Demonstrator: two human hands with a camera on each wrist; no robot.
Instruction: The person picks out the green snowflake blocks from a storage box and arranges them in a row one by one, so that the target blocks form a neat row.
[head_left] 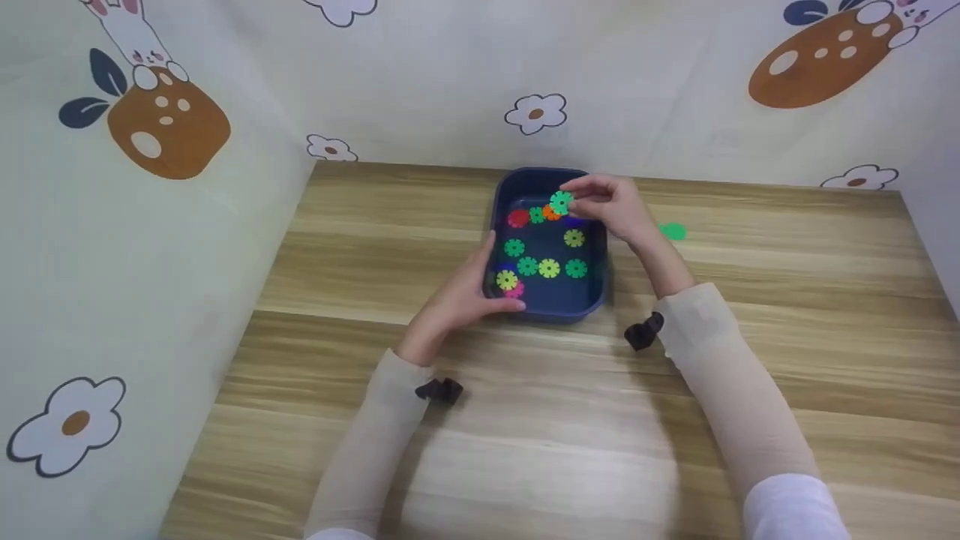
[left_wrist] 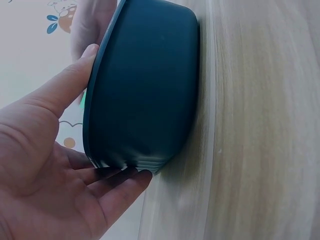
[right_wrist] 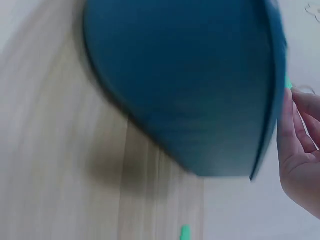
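A dark blue plastic bin [head_left: 559,306] sits on the table with several notched, snowflake-shaped plastic discs inside: a red disc [head_left: 518,218], an orange one partly covered, yellow discs [head_left: 549,268] and green discs [head_left: 576,268]. My left hand [head_left: 461,296] grips the bin's near left corner, thumb at the rim and fingers along the outer wall [left_wrist: 140,90]. Over the bin's far right part, my right hand [head_left: 611,206] pinches a green notched disc [head_left: 561,202] between thumb and fingertips. In the right wrist view, the bin's wall hides most of that disc.
On the wooden table [head_left: 375,247], a green disc [head_left: 673,231] lies right of the bin, beside my right forearm. A patterned cloth wall [head_left: 435,82] rises just behind the bin, with others at both sides. Black clips [head_left: 643,331] sit on both wrists.
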